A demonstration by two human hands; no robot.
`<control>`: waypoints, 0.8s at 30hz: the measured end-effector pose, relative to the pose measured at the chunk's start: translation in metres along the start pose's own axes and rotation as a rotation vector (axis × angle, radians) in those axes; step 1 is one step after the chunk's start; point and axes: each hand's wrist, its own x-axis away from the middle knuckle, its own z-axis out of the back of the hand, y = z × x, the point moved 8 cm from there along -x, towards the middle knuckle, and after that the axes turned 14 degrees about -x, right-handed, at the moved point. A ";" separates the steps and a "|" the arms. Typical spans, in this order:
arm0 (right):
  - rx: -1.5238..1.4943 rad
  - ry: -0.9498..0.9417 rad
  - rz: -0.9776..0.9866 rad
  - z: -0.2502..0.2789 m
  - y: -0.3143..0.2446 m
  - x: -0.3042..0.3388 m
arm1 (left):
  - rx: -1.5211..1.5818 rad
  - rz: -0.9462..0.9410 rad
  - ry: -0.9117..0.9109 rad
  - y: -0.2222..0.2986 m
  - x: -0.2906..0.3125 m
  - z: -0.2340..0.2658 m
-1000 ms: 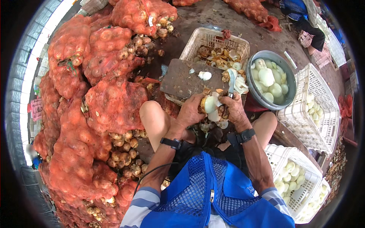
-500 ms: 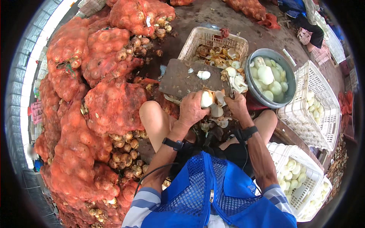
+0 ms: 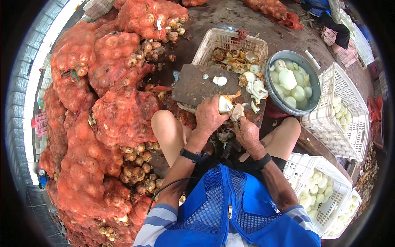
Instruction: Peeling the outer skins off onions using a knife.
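Observation:
A partly peeled onion (image 3: 224,105), white with a strip of brown skin on top, is gripped in my left hand (image 3: 209,116) over the near edge of a dark wooden board (image 3: 193,86). My right hand (image 3: 248,133) is closed just to the right and nearer to me, its thumb and fingertips at a loose flap of onion skin (image 3: 237,111) beside the onion. Whether a tool is also inside that hand is hidden. On the board lie a small white onion piece (image 3: 220,80) and, at its right edge, a heap of white peelings (image 3: 257,89).
Behind the board a crate (image 3: 201,45) holds brown skins. A grey bucket (image 3: 317,92) of peeled onions in water stands right of it. White crates (image 3: 349,136) with peeled onions line the right. Red mesh sacks (image 3: 123,115) of unpeeled onions pile up left.
My right hand has come left and nearer to me, toward the onion. The skin pieces hanging between the hands have mostly gone from there. My left hand stays on the onion.

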 end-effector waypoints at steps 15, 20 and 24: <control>0.011 0.060 -0.014 -0.009 0.038 -0.008 | -0.032 -0.118 0.093 0.011 0.006 0.004; -0.139 0.024 -0.258 0.005 0.059 -0.021 | 0.026 -0.184 0.051 0.002 0.021 0.006; -0.293 -0.095 -0.563 0.026 0.063 -0.019 | 0.231 -0.017 -0.031 -0.023 0.029 0.001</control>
